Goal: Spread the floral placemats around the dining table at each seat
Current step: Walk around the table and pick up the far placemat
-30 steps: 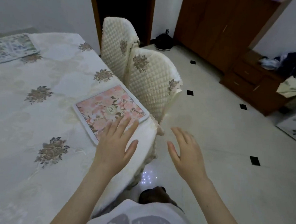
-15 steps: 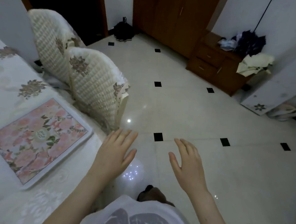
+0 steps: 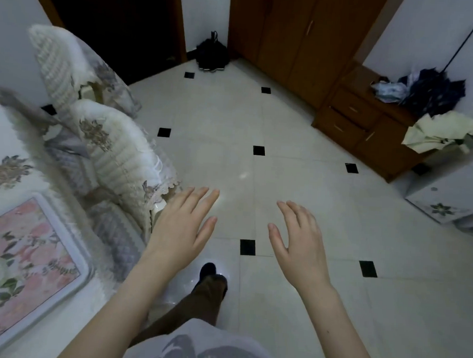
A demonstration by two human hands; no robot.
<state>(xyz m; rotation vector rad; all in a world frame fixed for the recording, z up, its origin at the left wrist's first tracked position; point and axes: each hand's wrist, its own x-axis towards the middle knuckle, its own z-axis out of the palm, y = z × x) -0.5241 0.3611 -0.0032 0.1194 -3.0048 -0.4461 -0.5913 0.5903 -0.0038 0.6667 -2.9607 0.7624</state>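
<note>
Hands: left hand [image 3: 181, 226] and right hand [image 3: 299, 239] apart, fingers straight, holding nothing, above the floor [image 3: 285, 181].
Placemat: pink floral placemat [image 3: 17, 265] lies flat near the desk [image 3: 2, 142] edge, beside the chairs [image 3: 115, 149].
Advice: fetch the next mat, then lay it square before an uncovered seat.

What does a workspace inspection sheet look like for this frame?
Surface: table under a cream cloth with flower motifs, only its corner in view.
Job's things: one pink floral placemat lies flat near the table edge.
Clutter: clothes and a pale cloth piled on the low cabinet; a black bag on the floor.
Grip: left hand and right hand both open, over the floor, holding nothing.
Cables: nothing seen.
Surroundings: two chairs with quilted covers beside the table, a tiled floor, a wooden wardrobe, a dark doorway.
</note>
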